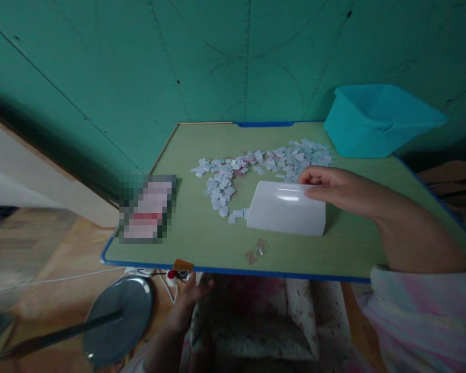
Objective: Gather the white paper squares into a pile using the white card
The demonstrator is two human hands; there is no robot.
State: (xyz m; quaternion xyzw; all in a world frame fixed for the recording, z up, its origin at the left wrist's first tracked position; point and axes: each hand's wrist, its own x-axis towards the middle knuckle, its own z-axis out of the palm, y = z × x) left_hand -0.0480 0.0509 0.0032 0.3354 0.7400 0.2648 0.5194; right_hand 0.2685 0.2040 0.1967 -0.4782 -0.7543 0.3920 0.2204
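One glossy white sheet (286, 211) curves beside paper scraps (220, 187).

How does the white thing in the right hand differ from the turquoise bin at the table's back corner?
The white piece is shiny; the bin is turquoise and duller. The white piece looks like a curved panel, the bin an open-topped container. The right hand grips the white piece; no hand touches the bin. Both are plain, with no visible pattern.

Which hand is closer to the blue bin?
Right. The right hand is over the table, in front of the blue bin. The left hand is farther away, down by the table's near edge.
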